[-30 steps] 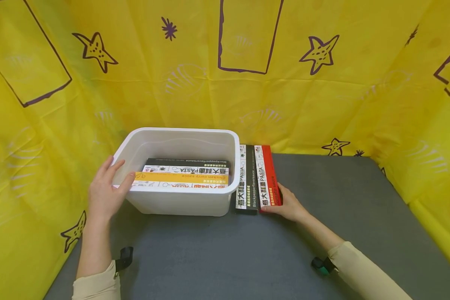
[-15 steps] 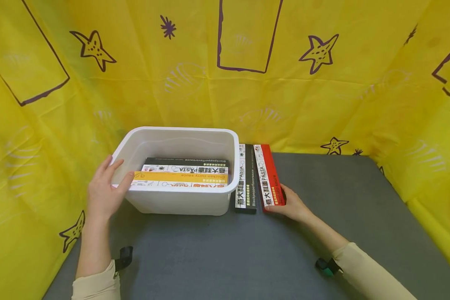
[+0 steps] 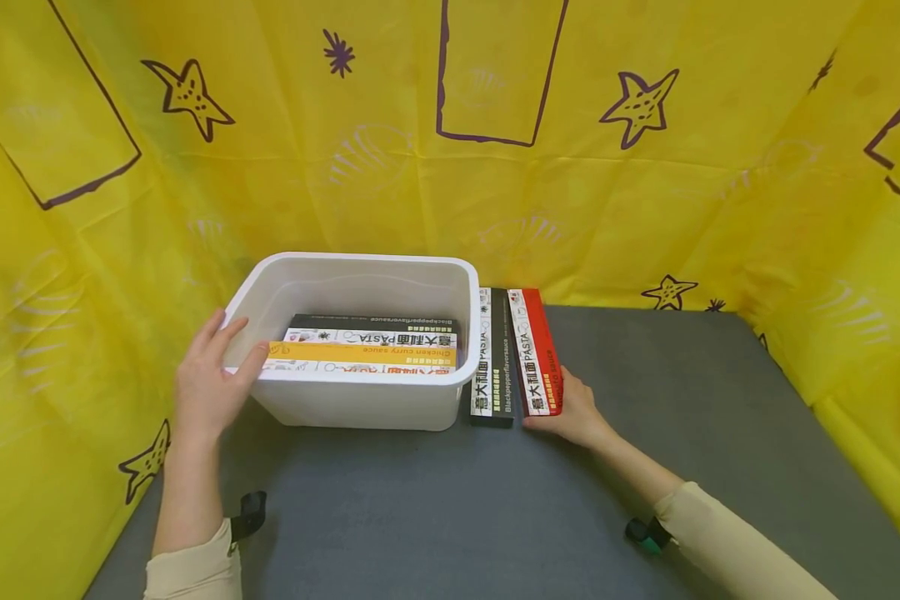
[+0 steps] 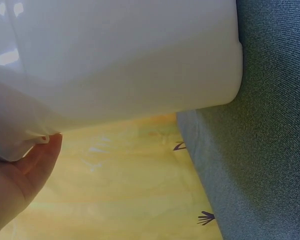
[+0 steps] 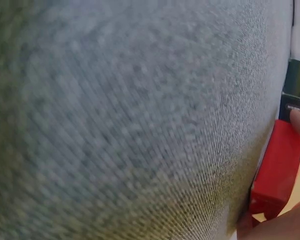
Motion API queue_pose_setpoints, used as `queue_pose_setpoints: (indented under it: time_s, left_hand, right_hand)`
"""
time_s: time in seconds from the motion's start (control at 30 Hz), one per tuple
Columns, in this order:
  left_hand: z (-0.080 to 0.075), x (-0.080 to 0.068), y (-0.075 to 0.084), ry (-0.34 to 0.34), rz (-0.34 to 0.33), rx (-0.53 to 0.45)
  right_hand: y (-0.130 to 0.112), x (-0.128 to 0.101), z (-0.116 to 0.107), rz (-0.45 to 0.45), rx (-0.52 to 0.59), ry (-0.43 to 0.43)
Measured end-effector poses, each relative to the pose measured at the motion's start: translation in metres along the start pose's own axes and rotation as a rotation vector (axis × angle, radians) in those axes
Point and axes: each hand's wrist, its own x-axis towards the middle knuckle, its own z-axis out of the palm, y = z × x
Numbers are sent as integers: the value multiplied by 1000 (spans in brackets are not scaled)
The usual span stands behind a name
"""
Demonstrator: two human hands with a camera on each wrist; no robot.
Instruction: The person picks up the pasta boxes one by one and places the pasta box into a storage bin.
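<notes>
Change: since a second ago, red pasta box has tilted off its black neighbour at the near end and then swung most of the way back; left hand has stayed put on the bin.
Right hand: right hand grips the near end of the red pasta box, fingers curled along its outer side and thumb under the near corner; right wrist view shows the red box end with a fingertip against it.
Red pasta box: stands on its long edge on the grey desk, just right of the bin, its far end close to the yellow backdrop.
Black pasta box: black pasta box stands between the bin wall and the red box, touching the bin side; a thin gap shows between the two boxes at the near end.
Left hand: left hand rests on the left rim of the white bin, fingers straight and relaxed, thumb lying over the rim; left wrist view shows the thumb against the bin's outer wall.
Bin contents: several pasta boxes lie inside, an orange-banded box near the front, a black one behind it.
Sleeves: both arms wear pale cream sleeves.
</notes>
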Motion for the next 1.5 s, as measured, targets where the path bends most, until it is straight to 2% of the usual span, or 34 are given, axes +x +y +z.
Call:
queue_pose_setpoints:
  time_s: [0.2, 0.47, 0.7, 0.8, 1.2, 1.5]
  left_hand:
    - [-1, -1, 0, -3, -2, 1]
    - [-1, -1, 1, -1, 2, 4]
    - [0, -1, 1, 1, -4, -5]
    - [0, -1, 1, 1, -7, -9]
    - [1, -2, 1, 5, -15, -20]
    - [0, -1, 1, 13, -12, -27]
  right_hand:
    - [-1, -1, 0, 30, 15, 11]
    - [-7, -8, -9, 120, 92, 17]
    - [-15, -15, -23, 328, 189, -23]
    - [-16, -17, -29, 381, 241, -12]
    - [-18, -21, -41, 416, 395, 79]
    - [-19, -20, -48, 422, 423, 154]
